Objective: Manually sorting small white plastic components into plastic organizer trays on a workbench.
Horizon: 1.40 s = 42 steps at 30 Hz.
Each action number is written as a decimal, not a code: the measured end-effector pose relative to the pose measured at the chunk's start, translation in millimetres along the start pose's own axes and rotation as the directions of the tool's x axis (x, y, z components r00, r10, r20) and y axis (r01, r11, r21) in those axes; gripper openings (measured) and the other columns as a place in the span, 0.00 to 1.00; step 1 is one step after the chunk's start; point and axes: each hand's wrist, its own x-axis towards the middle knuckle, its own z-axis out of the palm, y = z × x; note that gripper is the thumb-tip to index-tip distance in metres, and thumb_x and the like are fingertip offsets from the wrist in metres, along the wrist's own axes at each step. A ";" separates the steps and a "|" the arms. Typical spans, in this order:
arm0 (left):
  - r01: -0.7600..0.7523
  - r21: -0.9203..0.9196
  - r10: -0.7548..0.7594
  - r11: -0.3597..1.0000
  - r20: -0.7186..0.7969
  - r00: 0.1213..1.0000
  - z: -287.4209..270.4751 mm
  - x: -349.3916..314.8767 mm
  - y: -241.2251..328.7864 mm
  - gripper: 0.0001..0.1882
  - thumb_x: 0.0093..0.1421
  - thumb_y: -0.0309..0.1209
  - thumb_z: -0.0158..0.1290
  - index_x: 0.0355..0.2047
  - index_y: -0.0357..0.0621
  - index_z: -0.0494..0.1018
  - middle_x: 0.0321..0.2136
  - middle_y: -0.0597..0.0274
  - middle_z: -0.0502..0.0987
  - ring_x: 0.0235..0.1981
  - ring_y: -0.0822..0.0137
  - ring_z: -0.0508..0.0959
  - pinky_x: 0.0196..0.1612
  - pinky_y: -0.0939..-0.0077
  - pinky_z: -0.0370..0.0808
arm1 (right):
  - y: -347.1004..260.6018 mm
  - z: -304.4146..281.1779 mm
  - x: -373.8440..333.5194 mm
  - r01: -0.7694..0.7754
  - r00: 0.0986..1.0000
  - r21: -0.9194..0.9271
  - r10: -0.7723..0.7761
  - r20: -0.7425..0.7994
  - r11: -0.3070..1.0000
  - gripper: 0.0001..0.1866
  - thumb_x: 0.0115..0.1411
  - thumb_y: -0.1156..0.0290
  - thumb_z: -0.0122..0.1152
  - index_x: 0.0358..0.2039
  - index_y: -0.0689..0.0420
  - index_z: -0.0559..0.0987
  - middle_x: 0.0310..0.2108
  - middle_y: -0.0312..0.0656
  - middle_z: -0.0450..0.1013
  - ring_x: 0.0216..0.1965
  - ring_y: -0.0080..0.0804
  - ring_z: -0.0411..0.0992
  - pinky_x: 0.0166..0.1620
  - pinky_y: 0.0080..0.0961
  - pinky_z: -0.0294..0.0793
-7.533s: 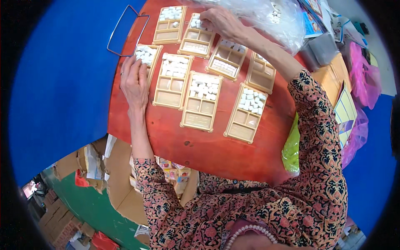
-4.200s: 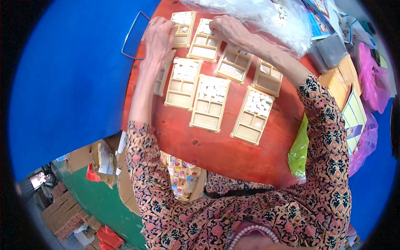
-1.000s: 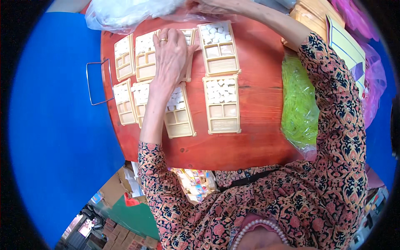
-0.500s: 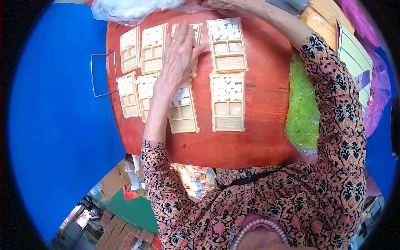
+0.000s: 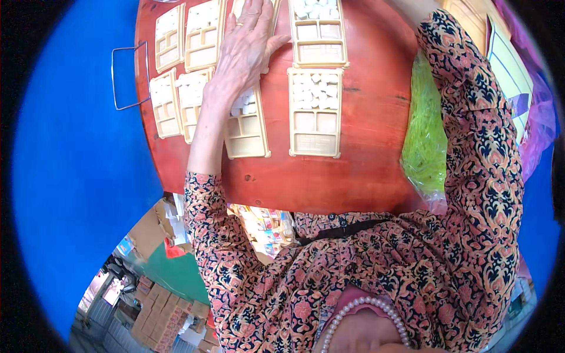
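Note:
My left hand (image 5: 244, 50) lies palm down with its fingers stretched out and the thumb apart, open over a cream plastic tray (image 5: 275, 16) in the back row, which it mostly covers. Beneath my wrist is a front-row tray (image 5: 247, 144), its upper part half hidden. Each of these divided trays has small white pieces in its far compartment, and the nearer compartments look bare. To the right stand a back tray (image 5: 321, 54) and a front tray (image 5: 315, 143). My right forearm (image 5: 412, 7) runs off the top edge, so its hand is out of sight.
Several more such trays stand left on the red table (image 5: 376, 147), including one at the front left (image 5: 166, 120). A wire handle (image 5: 113, 76) juts past the left edge. Bright green material in a clear bag (image 5: 425, 135) lies at the right. Cartons (image 5: 159, 320) stand low on the left.
The whole view has shifted, so the table and trays sit higher in the picture. My right hand and the clear bag at the back have left the frame. My left hand stays over the same tray.

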 end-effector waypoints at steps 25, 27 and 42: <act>0.024 -0.433 -0.179 0.901 -0.321 0.930 6.1 -82.9 -26.3 0.29 0.61 0.38 0.47 0.60 0.44 0.54 0.62 0.46 0.52 0.63 0.46 0.51 0.63 0.53 0.47 | -172.1 22.8 -44.6 -0.117 0.832 -0.399 0.309 0.461 0.910 0.18 0.52 0.70 0.52 0.43 0.64 0.72 0.38 0.53 0.71 0.40 0.40 0.71 0.41 0.33 0.71; -0.016 -0.342 -0.116 0.939 -0.360 0.926 -9.9 -93.3 -21.6 0.31 0.61 0.39 0.46 0.60 0.37 0.52 0.61 0.45 0.52 0.62 0.46 0.52 0.61 0.48 0.50 | -200.4 4.2 -78.1 -0.076 0.835 -0.406 0.280 0.473 0.911 0.18 0.54 0.69 0.52 0.44 0.66 0.70 0.39 0.55 0.70 0.41 0.42 0.71 0.41 0.35 0.71; 0.462 0.001 -0.457 0.887 -0.150 0.877 -17.3 -196.4 -32.0 0.36 0.63 0.47 0.39 0.61 0.29 0.47 0.62 0.39 0.47 0.65 0.47 0.44 0.63 0.47 0.40 | -329.3 55.0 -145.6 0.151 0.767 -0.563 0.263 0.585 0.813 0.39 0.60 0.53 0.46 0.61 0.68 0.48 0.65 0.51 0.40 0.67 0.43 0.37 0.66 0.40 0.42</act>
